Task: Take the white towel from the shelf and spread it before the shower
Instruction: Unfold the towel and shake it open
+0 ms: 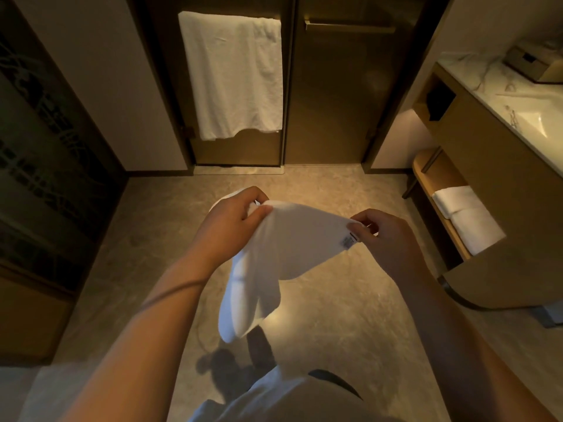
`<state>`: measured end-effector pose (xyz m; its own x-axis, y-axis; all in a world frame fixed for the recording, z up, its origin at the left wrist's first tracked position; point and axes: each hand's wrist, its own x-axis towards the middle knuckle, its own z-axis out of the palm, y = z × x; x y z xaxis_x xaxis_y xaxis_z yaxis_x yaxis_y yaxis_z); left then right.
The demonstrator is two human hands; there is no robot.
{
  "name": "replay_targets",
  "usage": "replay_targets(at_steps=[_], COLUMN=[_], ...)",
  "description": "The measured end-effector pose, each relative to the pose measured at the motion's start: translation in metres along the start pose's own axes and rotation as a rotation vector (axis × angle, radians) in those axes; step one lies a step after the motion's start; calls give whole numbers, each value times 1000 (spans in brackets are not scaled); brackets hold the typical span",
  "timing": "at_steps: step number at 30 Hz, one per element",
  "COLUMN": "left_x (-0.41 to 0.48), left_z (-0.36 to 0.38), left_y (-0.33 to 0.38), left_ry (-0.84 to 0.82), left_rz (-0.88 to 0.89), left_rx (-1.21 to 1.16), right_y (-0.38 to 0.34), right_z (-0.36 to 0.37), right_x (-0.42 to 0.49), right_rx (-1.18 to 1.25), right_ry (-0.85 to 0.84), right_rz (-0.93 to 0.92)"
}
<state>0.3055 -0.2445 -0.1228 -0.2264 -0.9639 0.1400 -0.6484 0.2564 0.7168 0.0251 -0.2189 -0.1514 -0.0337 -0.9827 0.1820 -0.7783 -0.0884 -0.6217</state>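
Observation:
I hold a white towel (283,248) in the air above the beige floor, partly unfolded, its lower part hanging down towards me. My left hand (231,217) pinches its upper left corner. My right hand (380,236) pinches the upper right corner, next to a small label. The shelf (438,205) under the vanity is at the right, with two more folded white towels (466,217) on it. The dark glass shower doors (329,95) stand straight ahead, beyond a stretch of floor.
A large white towel (234,74) hangs on the left door's bar; the right door's bar (350,27) is bare. A marble vanity top (499,95) with a sink and a brown box sits at the right. A dark patterned panel (39,153) lines the left wall.

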Motion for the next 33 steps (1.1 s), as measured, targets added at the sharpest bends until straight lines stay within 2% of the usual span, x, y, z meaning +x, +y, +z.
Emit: replay_targets(at_steps=[7, 12, 16, 19, 22, 25, 28, 33], left_x=[21, 31, 45, 64, 88, 117, 148, 194], left_z=[2, 5, 17, 39, 65, 88, 107, 124], left_y=[-11, -33, -44, -38, -26, -11, 6, 26], left_ry=[95, 138, 43, -60, -82, -98, -189, -313], left_rz=[-67, -26, -87, -172, -253, -351, -450, -483], left_rx=[87, 272, 363, 292, 211, 189, 195, 414], right_y=[-11, 14, 52, 82, 111, 143, 176, 218], right_z=[-5, -22, -38, -48, -58, -73, -92, -118], right_x=[36, 61, 73, 82, 92, 108, 133, 176], right_rx=[-81, -201, -203, -200, -219, -223, -210, -187], right_ry=[112, 73, 95, 98, 89, 71, 39, 36], right_rz=[-40, -12, 54, 116, 138, 137, 137, 119])
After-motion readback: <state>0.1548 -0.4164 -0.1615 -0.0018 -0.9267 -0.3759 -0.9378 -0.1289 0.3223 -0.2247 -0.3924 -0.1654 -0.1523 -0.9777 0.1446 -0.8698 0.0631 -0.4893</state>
